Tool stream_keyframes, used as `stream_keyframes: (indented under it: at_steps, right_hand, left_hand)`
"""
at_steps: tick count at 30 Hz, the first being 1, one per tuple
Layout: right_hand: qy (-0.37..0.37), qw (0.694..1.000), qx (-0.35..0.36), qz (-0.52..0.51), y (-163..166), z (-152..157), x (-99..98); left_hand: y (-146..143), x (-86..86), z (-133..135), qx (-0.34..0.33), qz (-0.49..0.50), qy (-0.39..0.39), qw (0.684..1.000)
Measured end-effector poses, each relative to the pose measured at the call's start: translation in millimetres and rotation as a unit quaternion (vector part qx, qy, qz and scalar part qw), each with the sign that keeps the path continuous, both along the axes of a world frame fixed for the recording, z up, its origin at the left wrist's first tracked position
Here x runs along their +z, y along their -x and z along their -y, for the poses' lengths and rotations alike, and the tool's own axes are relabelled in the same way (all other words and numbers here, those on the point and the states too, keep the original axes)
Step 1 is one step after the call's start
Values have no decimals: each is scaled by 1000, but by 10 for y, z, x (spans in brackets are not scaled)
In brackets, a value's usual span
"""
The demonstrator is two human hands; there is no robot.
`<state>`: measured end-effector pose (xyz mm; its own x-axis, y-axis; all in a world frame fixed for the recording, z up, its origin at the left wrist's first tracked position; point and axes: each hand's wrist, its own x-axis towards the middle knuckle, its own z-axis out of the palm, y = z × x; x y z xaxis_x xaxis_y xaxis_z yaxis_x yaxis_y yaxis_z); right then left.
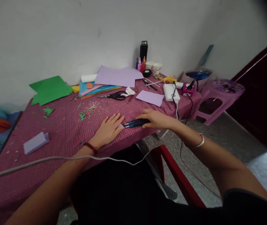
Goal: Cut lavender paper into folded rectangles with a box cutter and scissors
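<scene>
My left hand (108, 129) lies flat near the table's front edge, fingers stretched out, pressing on a small piece of purple paper (121, 126) that is mostly covered by it. From the right, my right hand (154, 119) is closed around a black-and-blue stapler (136, 123). Its metal-edged front end points left and meets the paper beside my left thumb. A stack of small purple paper pieces (36, 143) rests on the table to the left. One purple sheet (150, 97) lies beyond my right hand.
Black scissors (116, 95), paper scraps (93, 107) and green sheets (51, 90) lie farther back on the checked tablecloth (63, 125). Glue bottles (140, 65), paper cups (156, 68) and a black flask (143, 50) stand by the wall. A white cable (77, 158) crosses before me.
</scene>
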<state>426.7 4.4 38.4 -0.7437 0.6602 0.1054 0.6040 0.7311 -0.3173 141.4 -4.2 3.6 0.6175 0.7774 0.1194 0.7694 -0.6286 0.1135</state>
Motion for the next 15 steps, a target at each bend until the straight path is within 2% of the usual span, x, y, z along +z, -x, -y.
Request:
stream_keyframes:
  at_steps: [7, 15]
  right_hand:
    - [3, 1000, 16, -13, 52, -96, -12]
    - [12, 999, 20, -35, -8, -10, -44]
  left_hand:
    - [16, 23, 8, -26, -8, 4, 1000]
    - [4, 19, 22, -28, -5, 9, 1000]
